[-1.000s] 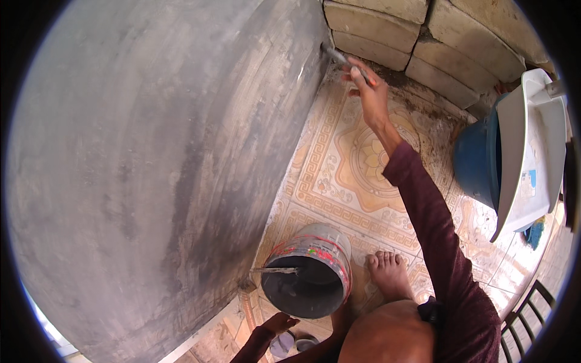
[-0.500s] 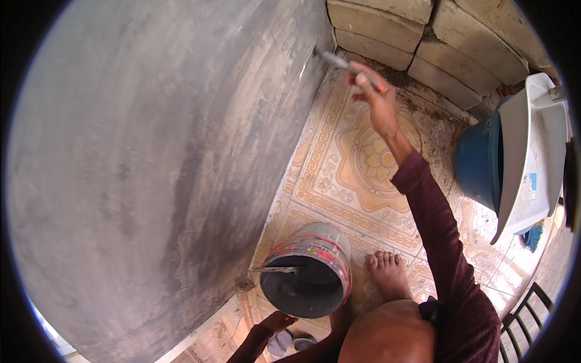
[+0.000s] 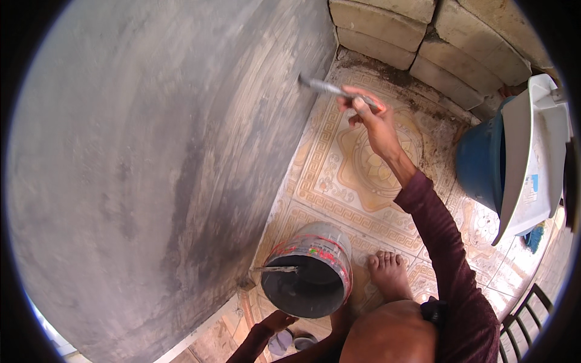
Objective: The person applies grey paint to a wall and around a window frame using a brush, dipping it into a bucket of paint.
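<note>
"Brush (image 3: 330,87) first: where is it, and who has it?"

"The right hand (image 3: 370,115) has it, thumb and fingers closed around the handle near its orange end. The brush slants leftward, slightly blurred, its dark tip at the grey wall (image 3: 151,151), low down near the far corner."

"Touching the wall?"

"The bristles appear to meet it, beside a streaky, lighter patch."

"And the left hand (image 3: 278,321)?"

"Down near the lower edge of the view, at the rim of the bucket (image 3: 328,232). It is dark and partly hidden, so I cannot tell whether its fingers grip the rim or just rest beside it."

"How does the bucket stand?"

"On the patterned tile floor (image 3: 327,196), close to the wall. Its inside is dark grey, and a thin stick (image 3: 275,268) crosses the rim on the wall side."

"What else is around?"

"A bare foot (image 3: 387,273) just right of the bucket, and two small round containers (image 3: 279,343) near the left hand. Farther right, a blue tub (image 3: 480,160) sits with a white plastic piece (image 3: 528,160) against it. Pale blocks (image 3: 384,27) are stacked beyond the brush. A maroon sleeve (image 3: 437,227) covers most of the right arm."
</note>
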Tool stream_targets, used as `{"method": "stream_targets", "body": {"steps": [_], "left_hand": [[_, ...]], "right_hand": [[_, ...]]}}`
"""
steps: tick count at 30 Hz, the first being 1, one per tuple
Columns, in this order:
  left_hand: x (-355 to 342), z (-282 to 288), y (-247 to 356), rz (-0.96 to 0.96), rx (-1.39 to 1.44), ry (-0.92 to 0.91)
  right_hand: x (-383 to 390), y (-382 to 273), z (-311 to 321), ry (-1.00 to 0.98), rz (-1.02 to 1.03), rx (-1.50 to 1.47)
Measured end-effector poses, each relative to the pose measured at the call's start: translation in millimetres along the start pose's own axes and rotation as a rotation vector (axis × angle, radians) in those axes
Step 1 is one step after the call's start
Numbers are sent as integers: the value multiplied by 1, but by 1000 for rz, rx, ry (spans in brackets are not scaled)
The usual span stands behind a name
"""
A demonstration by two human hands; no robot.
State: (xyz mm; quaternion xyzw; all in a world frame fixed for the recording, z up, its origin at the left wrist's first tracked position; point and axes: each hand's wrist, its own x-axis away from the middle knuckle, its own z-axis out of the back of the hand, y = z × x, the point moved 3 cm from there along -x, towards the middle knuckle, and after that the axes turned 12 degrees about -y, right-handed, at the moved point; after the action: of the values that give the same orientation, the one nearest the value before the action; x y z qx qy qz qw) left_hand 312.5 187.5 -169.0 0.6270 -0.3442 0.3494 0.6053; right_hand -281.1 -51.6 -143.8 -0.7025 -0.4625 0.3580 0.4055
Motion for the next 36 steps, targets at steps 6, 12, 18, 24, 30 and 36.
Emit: {"method": "stream_targets", "body": {"steps": [6,12,18,24,30,36], "left_hand": [[-7,-12,-34,54,80,-37],[-2,-4,-20,-1,39,-22],[-6,-4,-13,151,-15,-142],[0,23,66,280,49,-180],[4,15,39,110,16,-74],[8,4,70,48,8,-29]], "right_hand": [[-35,-1,45,158,110,-43],[-13,8,30,91,-62,31],[24,2,39,-91,-133,-40],[16,-23,55,-32,-25,52],[-4,-7,49,100,-47,84],[-21,17,48,108,-142,417]]}}
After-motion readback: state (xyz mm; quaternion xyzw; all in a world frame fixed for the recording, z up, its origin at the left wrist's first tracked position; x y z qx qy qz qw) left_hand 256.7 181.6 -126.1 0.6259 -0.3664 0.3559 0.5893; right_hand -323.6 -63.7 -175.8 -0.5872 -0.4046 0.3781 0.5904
